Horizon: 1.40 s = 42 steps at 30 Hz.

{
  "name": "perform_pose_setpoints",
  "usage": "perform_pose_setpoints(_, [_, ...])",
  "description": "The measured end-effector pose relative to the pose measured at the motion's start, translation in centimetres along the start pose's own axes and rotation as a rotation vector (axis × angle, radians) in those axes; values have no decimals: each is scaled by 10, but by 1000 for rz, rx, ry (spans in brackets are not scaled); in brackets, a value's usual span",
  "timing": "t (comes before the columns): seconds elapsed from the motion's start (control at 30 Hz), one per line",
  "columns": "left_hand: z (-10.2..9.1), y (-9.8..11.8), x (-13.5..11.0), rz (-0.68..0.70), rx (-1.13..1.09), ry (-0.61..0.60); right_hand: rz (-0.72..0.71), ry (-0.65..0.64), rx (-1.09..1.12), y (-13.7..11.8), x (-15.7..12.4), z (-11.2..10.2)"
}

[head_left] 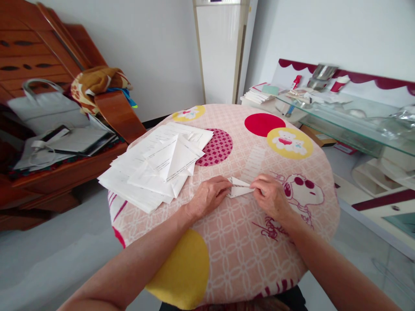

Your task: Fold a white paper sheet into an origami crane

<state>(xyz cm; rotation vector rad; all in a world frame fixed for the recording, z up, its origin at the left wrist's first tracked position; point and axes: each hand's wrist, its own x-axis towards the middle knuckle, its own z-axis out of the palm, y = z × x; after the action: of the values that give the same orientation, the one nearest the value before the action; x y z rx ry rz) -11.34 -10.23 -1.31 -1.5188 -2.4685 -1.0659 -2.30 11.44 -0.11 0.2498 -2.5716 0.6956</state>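
A small folded piece of white paper (240,191), narrowing toward its right end, lies low over the patterned tablecloth between my hands. My left hand (212,194) pinches its wider left end, with the fingers closed. At the pointed right end, my right hand (268,193) grips it between thumb and fingers. Some print shows along the folded edges. To the left of my left hand spreads a pile of printed paper sheets (139,190), with a creased, folded sheet (177,157) lying on top.
The round table (233,246) wears a pink cloth. Left of it stands a wooden bench (113,116) with a grey handbag (42,103) and a bundled blanket (100,82). At right, a glass shelf (350,125) carries metal bowls (324,71) and odds and ends. A white cabinet unit (220,52) stands behind.
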Motion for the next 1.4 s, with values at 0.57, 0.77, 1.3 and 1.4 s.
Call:
perform_pose_setpoints(0.57, [5,9,12,-155,-37,-43,122,-46,56,15,0,-1])
perform_pose_setpoints(0.77, [10,5,13,-47,47,-71,170,-29,160,20,2,-3])
perform_pose_setpoints(1.3, [8,7,14,-6,246,-169,283,-91,199,27,7,-10])
perform_pose_setpoints(1.4, [9,8,14,-12,257,-172,275,-101,202,29,8,-10])
